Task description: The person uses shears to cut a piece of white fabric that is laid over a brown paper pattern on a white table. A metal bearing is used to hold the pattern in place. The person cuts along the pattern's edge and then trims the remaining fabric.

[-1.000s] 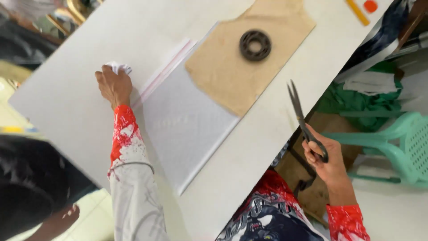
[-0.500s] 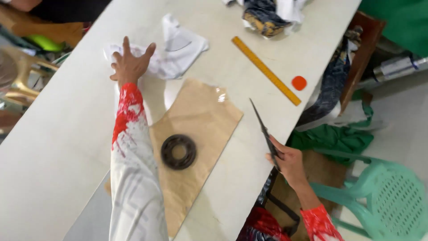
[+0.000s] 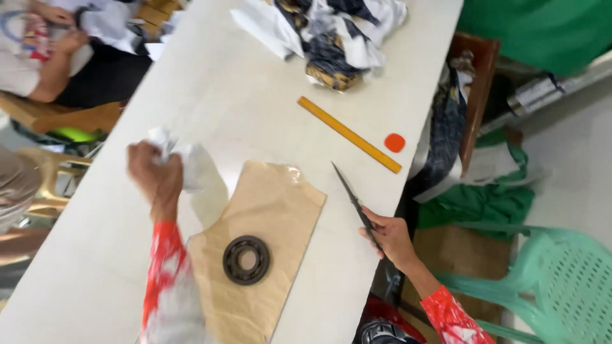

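White cloth now bunched in left hand
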